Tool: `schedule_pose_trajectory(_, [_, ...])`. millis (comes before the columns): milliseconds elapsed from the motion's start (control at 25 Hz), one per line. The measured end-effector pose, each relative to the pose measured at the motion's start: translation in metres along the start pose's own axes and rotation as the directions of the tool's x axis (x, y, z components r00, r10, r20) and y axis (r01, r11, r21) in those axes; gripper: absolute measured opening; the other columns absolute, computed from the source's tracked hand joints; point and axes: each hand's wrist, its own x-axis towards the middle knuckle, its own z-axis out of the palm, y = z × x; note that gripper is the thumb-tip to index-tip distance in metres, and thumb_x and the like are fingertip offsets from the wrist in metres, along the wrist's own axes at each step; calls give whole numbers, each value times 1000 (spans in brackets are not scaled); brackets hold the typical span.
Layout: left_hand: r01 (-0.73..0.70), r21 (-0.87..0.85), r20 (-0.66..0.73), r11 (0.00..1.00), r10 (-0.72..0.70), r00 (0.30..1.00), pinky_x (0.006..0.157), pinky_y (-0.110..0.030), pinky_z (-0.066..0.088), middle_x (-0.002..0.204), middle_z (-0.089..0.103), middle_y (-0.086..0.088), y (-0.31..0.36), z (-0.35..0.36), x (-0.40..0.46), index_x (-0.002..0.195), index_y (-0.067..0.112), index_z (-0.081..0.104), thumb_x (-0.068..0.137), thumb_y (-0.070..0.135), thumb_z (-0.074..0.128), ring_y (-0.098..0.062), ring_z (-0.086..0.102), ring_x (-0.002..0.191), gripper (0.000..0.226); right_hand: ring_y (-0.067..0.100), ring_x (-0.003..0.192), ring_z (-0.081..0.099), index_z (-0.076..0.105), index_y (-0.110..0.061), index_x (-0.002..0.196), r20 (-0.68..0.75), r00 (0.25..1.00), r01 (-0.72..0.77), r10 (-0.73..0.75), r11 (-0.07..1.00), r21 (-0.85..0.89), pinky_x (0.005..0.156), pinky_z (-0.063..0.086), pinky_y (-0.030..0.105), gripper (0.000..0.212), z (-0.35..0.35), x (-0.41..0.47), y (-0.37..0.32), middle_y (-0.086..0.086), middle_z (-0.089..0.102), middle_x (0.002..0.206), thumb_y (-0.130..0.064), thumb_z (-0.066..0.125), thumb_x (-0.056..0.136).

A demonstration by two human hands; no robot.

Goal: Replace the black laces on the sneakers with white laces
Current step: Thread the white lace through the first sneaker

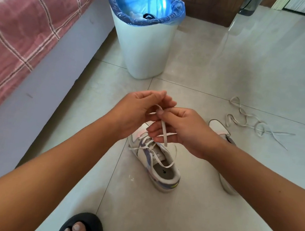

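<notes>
- Bin (146,45), white with a blue liner, stood well beyond the grip; something dark lay inside, possibly a discarded black lace.
- Sneaker (154,160) sat on the floor directly below the grip, already threaded in white; the second sneaker (221,130) lay behind the right wrist.
- Spare white lace (256,124) lay loose, off to the right of the grip.
- Left hand (140,112) and right hand (180,127) each pinched the white lace (163,129) above the shoe.
- Judgement: holding both ends taut and the loop flat should make a firm knot.
</notes>
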Motion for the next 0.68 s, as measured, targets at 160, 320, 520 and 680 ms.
schedule_pose_trajectory(160, [131,-109,-28,985,-135,990,73,-28,56,100,70,-8,-1,-24,-23,111,5,61,76,58,48,-16,68,92,65,21,65,69,64,-1,87,5,999,51,-51,996,69,62,59,30,25,18,1,-1,12,69,71,-18,49,97])
schedule_pose_trajectory(320, [87,-101,-28,991,-90,996,77,-30,56,92,70,-6,-14,-26,-36,116,3,61,81,40,53,-17,67,88,51,21,62,68,65,-3,85,-4,999,37,-37,990,137,62,59,30,24,28,7,-3,12,69,68,-17,49,97])
schedule_pose_trajectory(520, [57,-59,-153,997,-65,986,57,-25,53,73,69,-2,-10,-21,-37,95,7,69,76,23,63,-12,64,65,26,20,66,68,65,-2,89,-2,997,79,-79,997,-15,61,59,29,24,37,10,8,13,69,73,-17,48,97])
schedule_pose_trajectory(680, [-23,-244,-292,969,-51,955,72,-26,56,68,67,2,18,-41,-34,83,10,61,93,17,50,-8,64,64,16,16,70,66,65,-5,91,58,996,80,-69,974,-211,73,56,32,21,54,-2,39,5,70,75,-16,49,97])
